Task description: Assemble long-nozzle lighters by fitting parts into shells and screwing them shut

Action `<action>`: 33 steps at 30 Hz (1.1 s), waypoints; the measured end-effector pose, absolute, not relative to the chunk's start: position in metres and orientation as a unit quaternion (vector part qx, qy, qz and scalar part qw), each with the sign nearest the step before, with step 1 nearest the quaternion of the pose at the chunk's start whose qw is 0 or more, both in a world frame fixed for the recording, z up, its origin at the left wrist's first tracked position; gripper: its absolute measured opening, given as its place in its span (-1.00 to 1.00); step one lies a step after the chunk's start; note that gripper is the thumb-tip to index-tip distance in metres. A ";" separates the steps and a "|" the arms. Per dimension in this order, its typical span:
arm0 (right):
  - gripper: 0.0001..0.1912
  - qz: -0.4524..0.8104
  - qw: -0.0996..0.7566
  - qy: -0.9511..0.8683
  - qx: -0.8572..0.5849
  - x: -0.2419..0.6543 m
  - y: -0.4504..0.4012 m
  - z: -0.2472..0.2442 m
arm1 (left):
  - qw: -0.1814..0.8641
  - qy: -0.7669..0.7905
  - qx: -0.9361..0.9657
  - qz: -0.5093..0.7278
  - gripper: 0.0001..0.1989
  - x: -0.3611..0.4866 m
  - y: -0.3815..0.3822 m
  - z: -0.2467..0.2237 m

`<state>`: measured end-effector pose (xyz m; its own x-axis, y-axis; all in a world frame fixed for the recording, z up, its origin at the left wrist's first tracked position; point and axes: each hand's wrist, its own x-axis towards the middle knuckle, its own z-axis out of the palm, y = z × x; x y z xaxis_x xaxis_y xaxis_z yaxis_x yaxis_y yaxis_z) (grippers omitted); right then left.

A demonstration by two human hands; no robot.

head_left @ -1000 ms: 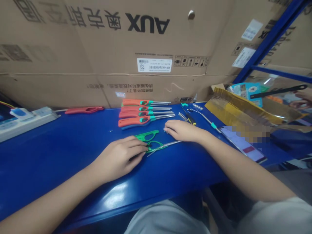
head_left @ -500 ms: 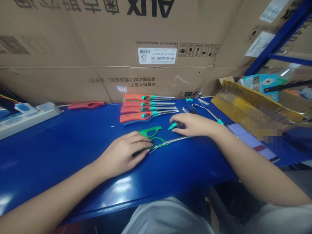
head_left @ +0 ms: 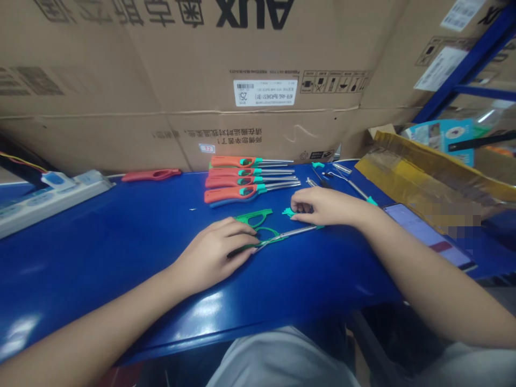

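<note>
L hand: fingers bent & mostly closed, thumb underneath, w/ the near green plastic handle shell (loop-shaped trigger guard) gripped at its handle end. That shell is on the glossy blue tabletop, loop end out past the fingertips. A slim silver metal tube runs from the shell's loop end off to its R, w/ a thin wire end by the L fingertips.

R hand: curled, small gap b/w thumb & index; a small turquoise plastic piece is at the tips, just beyond the shell & to its R. Can't tell if it's pinched or only touched.

Rel. to the near shell: a 2nd green plastic half-shell just beyond; past that, a row of orange-red lighters w/ silver barrels. Red plastic handle is far L; silver rod w/ turquoise collar & lit phone off to the R.

Step in hand, my read: R hand is handling the small turquoise pc while L keeps control of the shell. Moving that pc wld call for a light, sure fingertip pinch, w/ shell & tube kept from shifting; the wire cld snag.
</note>
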<state>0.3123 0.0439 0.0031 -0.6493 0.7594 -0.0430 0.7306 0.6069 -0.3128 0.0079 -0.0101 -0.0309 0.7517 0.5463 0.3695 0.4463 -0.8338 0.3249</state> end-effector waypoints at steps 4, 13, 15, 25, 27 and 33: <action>-0.84 0.156 0.035 -0.892 -0.423 0.310 0.042 0.004 | 0.114 0.298 0.919 0.229 -0.81 0.009 -0.010 -0.030; -0.90 0.132 0.049 -0.887 -0.440 0.301 0.034 0.003 | 0.156 0.354 0.897 0.213 -0.70 0.008 -0.013 -0.030; -0.91 0.130 0.047 -0.894 -0.427 0.299 0.033 0.001 | 0.154 0.352 0.899 0.210 -0.71 0.008 -0.015 -0.029; -0.92 0.145 0.070 -0.907 -0.390 0.297 0.033 -0.005 | 0.187 0.362 0.887 0.217 -0.72 0.013 -0.018 -0.030; -0.93 0.165 0.082 -0.909 -0.375 0.295 0.029 -0.001 | 0.193 0.360 0.886 0.221 -0.72 0.014 -0.017 -0.032; -0.86 0.218 0.105 -0.912 -0.331 0.283 0.013 0.005 | 0.200 0.360 0.882 0.230 -0.73 0.015 -0.015 -0.035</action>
<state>0.2830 0.0135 0.0054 -0.7586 0.6498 0.0470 0.5582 0.6854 -0.4676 0.0145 -0.0155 -0.0354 0.6358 0.7263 0.2612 0.5423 -0.6612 0.5184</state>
